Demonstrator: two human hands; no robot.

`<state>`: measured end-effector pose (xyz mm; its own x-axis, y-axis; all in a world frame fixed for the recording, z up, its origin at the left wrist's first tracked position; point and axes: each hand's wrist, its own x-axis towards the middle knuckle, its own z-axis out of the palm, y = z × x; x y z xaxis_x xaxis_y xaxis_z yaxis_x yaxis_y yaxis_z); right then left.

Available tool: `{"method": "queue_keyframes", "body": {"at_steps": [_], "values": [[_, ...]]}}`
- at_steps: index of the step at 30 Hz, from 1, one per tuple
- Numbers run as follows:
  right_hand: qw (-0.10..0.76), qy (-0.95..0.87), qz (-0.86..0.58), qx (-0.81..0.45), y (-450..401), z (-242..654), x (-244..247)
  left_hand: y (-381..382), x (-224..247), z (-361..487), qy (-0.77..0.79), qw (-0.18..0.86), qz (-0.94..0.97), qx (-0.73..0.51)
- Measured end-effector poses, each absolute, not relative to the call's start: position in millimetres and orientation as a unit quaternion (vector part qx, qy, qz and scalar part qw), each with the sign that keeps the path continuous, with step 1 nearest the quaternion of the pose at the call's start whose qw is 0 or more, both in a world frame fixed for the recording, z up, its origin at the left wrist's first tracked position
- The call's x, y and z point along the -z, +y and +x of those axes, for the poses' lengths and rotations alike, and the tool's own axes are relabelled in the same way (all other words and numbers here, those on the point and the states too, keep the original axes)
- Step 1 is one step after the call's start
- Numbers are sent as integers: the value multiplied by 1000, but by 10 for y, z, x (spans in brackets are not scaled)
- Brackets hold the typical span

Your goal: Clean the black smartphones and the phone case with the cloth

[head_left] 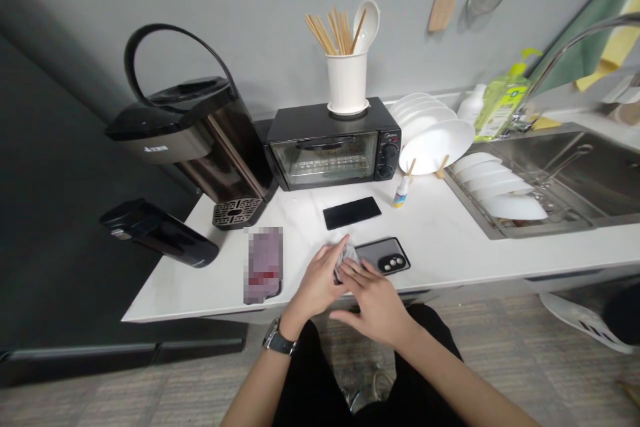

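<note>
A crumpled whitish tissue (349, 254) lies over the left part of a grey-backed phone (370, 252), whose camera lenses face up. My left hand (319, 283) is closed around the left side of the tissue, its fingertips partly hidden. My right hand (377, 300) rests its outstretched fingers on the tissue's lower edge, with the thumb held apart. Behind them a black phone or glass panel (352, 213) lies flat. To the left is a blurred-out purple item (265, 260) with a dark edge under it. A small white bottle (401, 192) stands at the back right.
A water dispenser (225, 147) and a dark flask (165, 233) are at the left. A toaster oven (330, 153) at the back carries a cup of chopsticks (347, 80). White plates (435, 143) and a sink (590, 173) are on the right; a shoe (583, 321) shows below.
</note>
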<state>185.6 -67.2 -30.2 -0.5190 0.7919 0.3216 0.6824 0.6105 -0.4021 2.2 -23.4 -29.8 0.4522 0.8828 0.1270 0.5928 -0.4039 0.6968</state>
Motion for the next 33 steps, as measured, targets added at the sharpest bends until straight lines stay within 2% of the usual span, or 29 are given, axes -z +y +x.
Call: {"method": "queue_keyframes", "body": {"at_steps": [3,8,11,15,18,23,27,30,33], "values": [[222,-874,-415,-125,-735,2207,247,-244,286,20,451,299,800,-258],[196,-844,-499,-29,-707,2847,239,-243,227,72,449,302,798,-264],[218,-834,-506,-22,-668,2496,304,-238,229,83,447,293,803,-263],[256,-852,-449,-91,-694,1834,340,-242,264,34,456,309,797,-249],[245,-864,-426,-108,-738,1997,320,-252,260,10,457,316,792,-253],[211,-837,-504,-20,-725,2750,317,-250,228,80,453,290,802,-260],[241,-814,-528,-5,-670,2287,343,-225,260,98,442,278,813,-259],[263,-842,-466,-73,-694,1803,325,-222,280,50,447,293,809,-244],[251,-859,-434,-104,-769,1941,297,-245,267,16,451,304,801,-251]]}}
